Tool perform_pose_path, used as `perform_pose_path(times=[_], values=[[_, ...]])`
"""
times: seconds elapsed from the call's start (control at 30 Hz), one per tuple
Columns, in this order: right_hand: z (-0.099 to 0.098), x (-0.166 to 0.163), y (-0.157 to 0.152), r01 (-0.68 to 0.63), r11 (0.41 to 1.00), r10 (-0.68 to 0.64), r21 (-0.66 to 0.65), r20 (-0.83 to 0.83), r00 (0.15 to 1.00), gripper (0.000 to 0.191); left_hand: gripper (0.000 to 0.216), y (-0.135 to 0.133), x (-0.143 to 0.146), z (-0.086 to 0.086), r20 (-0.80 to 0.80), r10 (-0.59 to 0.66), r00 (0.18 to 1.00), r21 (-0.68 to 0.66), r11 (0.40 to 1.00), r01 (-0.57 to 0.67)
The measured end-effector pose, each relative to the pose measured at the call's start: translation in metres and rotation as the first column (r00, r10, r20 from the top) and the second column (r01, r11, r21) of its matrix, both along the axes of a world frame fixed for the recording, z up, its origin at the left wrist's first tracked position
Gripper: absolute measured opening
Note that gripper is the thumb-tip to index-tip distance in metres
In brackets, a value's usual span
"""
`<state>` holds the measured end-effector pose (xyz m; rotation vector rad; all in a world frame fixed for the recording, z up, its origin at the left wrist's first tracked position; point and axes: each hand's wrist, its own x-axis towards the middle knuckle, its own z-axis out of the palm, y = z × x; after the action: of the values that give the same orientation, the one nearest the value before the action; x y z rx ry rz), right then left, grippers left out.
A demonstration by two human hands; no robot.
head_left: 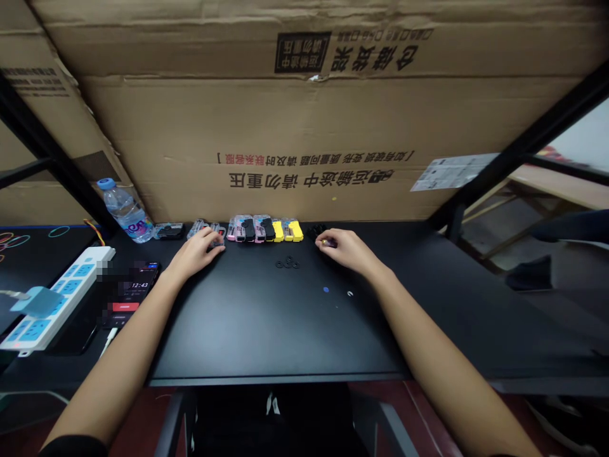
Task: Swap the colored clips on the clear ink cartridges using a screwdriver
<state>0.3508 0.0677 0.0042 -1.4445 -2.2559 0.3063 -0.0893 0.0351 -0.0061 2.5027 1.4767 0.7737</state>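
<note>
My left hand [198, 251] rests on the table at the back left, fingers loosely bent and apart, touching or just in front of some clear plastic cases [200, 226]. My right hand [343, 246] is closed in a pinch at the back right, on a small dark piece with a golden glint [328, 242], too small to name. Beyond its fingertips lies a cluster of black parts [316, 230]. Between the hands stands a row of small casings, pink-and-black ones [242, 228] and yellow ones [292, 230]. Several small black rings [288, 261] lie in front of the row.
A blue disc [326, 289] and a small white clip-like piece [350, 294] lie on the black table [266, 336]. At left are a water bottle [126, 212], a power strip [61, 298] and a phone [130, 292]. A cardboard wall [285, 120] closes the back.
</note>
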Motion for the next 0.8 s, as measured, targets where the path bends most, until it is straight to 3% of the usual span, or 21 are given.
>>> perform_pose_path(times=[0.1, 0.27, 0.6, 0.8], values=[[0.0, 0.003, 0.0, 0.037, 0.998, -0.037, 0.048, 0.004, 0.999, 0.02, 0.017, -0.002, 0.004, 0.0, -0.006, 0.019, 1.0, 0.015, 1.0, -0.019], [0.01, 0.012, -0.004, 0.146, 0.989, -0.146, -0.002, 0.03, 0.989, 0.024, 0.019, -0.008, 0.014, 0.006, -0.127, 0.067, 0.99, 0.129, 0.99, -0.05], [0.003, 0.012, 0.0, 0.078, 0.995, -0.079, -0.069, -0.015, 0.997, 0.023, 0.031, 0.002, 0.007, -0.015, -0.117, 0.04, 0.992, 0.118, 0.993, -0.026], [0.001, 0.006, -0.001, 0.006, 0.986, -0.022, -0.166, -0.097, 0.995, 0.029, 0.043, -0.006, 0.017, -0.006, -0.164, 0.101, 0.981, 0.169, 0.983, -0.073]])
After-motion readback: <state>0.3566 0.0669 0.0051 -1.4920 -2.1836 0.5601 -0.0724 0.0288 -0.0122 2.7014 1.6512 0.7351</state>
